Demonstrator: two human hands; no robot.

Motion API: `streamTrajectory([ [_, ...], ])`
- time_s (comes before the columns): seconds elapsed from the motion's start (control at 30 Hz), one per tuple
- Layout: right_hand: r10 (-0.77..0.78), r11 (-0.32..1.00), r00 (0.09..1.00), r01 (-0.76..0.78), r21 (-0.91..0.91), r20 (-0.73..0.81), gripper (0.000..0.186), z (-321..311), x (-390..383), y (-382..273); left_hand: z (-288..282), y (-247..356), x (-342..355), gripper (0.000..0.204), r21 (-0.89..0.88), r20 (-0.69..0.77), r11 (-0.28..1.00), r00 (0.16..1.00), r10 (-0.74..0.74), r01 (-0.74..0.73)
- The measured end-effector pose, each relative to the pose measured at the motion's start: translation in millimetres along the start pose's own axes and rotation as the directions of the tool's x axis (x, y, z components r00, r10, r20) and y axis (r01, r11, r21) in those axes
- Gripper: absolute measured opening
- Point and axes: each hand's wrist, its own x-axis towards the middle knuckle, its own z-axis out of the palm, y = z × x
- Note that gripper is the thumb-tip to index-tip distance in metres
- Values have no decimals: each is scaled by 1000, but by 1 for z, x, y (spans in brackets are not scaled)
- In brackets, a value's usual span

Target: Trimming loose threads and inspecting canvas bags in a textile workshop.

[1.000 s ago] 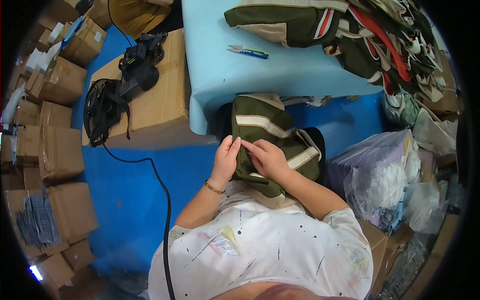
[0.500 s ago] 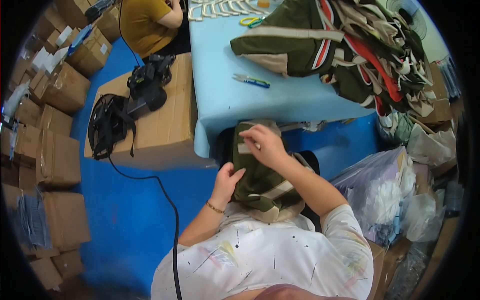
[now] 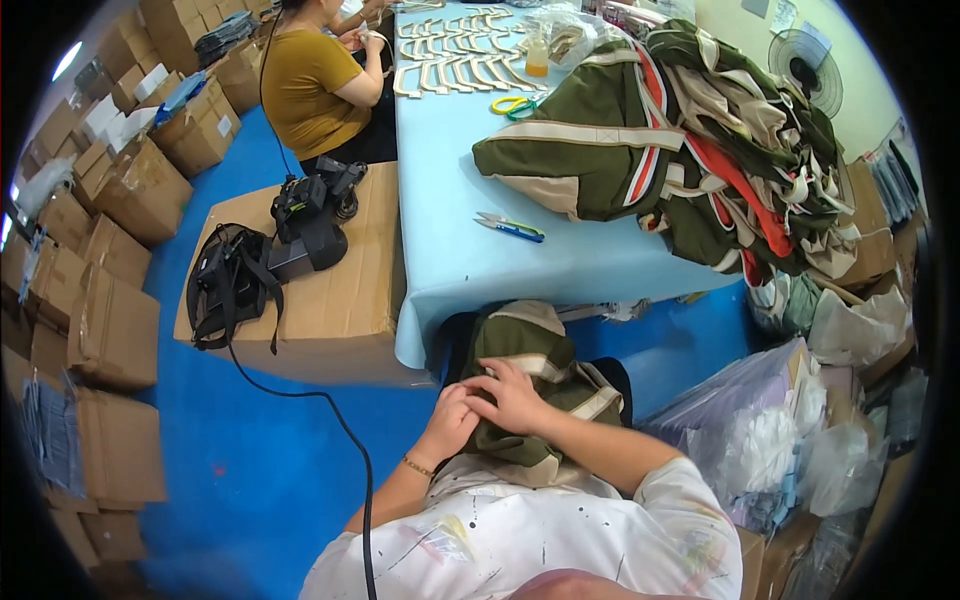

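An olive-green fabric bag (image 3: pixel 518 334) with beige panels and straps lies crumpled on my lap. My left hand (image 3: pixel 450 425) is closed on its left edge, fingers bent over the fabric. Over the bag's middle, my right hand (image 3: pixel 508 398) is bent, with thumb and fingertips meeting the left fingertips. Whatever is pinched there is too small or hidden to make out. Blue-handled thread snips (image 3: pixel 512 228) lie on the light-blue table (image 3: pixel 440 270) in front of me.
More green bags (image 3: pixel 590 150) with beige and red straps heap on the table's right. Beyond are yellow-green scissors (image 3: pixel 515 106), a bottle (image 3: pixel 537 58) and rows of beige strips (image 3: pixel 465 75). Black gear (image 3: pixel 310 215) sits on a carton (image 3: pixel 350 290). A person (image 3: pixel 315 85) sits at far left.
My right hand has come down and back from the bag's upper part to meet my left hand. The head view has tilted up, showing more of the table's far end.
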Motion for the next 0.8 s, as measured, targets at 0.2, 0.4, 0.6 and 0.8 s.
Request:
streamTrajectory([
  [0.2, 102, 987, 995, -98, -125, 19, 27, 8, -50, 32, 33, -35, -35, 35, -206, -318, 865, 804, -502, 458],
  [0.4, 191, 970, 945, -140, 200, -267, 14, -9, -77, 74, 28, -9, 12, 32, -817, 323, 269, 791, -519, 510],
  [0.6, 381, 907, 714, -166, 386, -588, 20, -129, -133, 92, 55, 39, 47, 40, -568, 181, 787, 969, -166, 241],
  [0.8, 460, 825, 718, -563, -48, -522, 13, -178, -182, 39, 107, 111, 56, 44, -199, 196, 967, 960, 201, -162],
])
